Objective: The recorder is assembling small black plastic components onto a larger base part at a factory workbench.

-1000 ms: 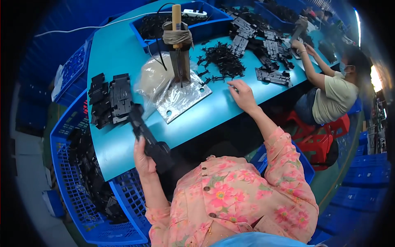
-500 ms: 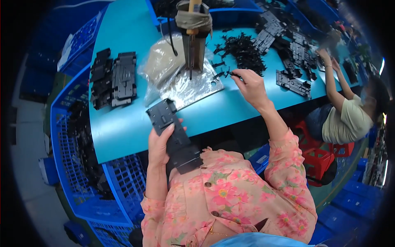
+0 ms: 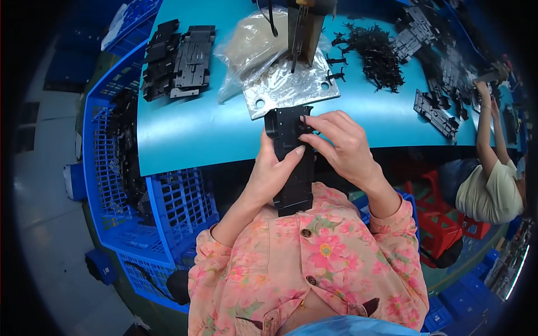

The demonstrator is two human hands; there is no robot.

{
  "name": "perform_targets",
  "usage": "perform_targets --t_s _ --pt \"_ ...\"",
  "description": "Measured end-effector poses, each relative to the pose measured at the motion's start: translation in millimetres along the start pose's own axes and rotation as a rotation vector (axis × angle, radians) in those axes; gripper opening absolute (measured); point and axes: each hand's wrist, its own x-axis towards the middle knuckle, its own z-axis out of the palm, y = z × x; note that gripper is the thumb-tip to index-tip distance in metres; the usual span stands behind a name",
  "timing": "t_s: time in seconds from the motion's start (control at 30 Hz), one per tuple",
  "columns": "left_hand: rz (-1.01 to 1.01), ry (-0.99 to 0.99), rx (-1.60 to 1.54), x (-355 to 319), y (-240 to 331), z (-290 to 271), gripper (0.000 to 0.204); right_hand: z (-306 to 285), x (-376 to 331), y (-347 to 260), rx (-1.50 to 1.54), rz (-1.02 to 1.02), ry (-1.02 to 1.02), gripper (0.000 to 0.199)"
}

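A long black plastic tray-like part [image 3: 297,187] is held lengthwise in front of my chest. My left hand [image 3: 270,171] grips it from the left side, thumb lying on its upper face. My right hand [image 3: 346,147] is at its far right portion, with thumb and fingers pinched together. A small black plastic piece [image 3: 317,133] shows partly between those fingertips, against the tray-like part; most of it is hidden. Beyond the far end of the tray-like part lies a film-covered metal plate [image 3: 280,101], with an upright metal rod [image 3: 297,50] above it.
Black plastic parts [image 3: 193,59] lie at the table's left. A heap of small black pieces [image 3: 378,59] is right of the plate, with larger parts [image 3: 437,115] further right. A blue crate [image 3: 95,168] stands left; a co-worker [image 3: 487,190] sits right by red stools [image 3: 434,218].
My right hand has come from the small-piece heap to the tray-like part, bringing a small piece. My left hand has moved the tray-like part rightward and more upright. The view has shifted.
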Motion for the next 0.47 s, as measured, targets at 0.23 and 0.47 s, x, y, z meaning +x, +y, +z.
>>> perform_targets --t_s 0.23,0.47 --pt "-0.046 -0.04 -0.218 -5 8 -3 0.046 6 4 -6 -0.062 -0.048 0.061 0.025" --pt "0.103 -0.058 0.091 -1 -8 -5 0.073 6 6 -13 -0.131 -0.111 0.01 0.03"
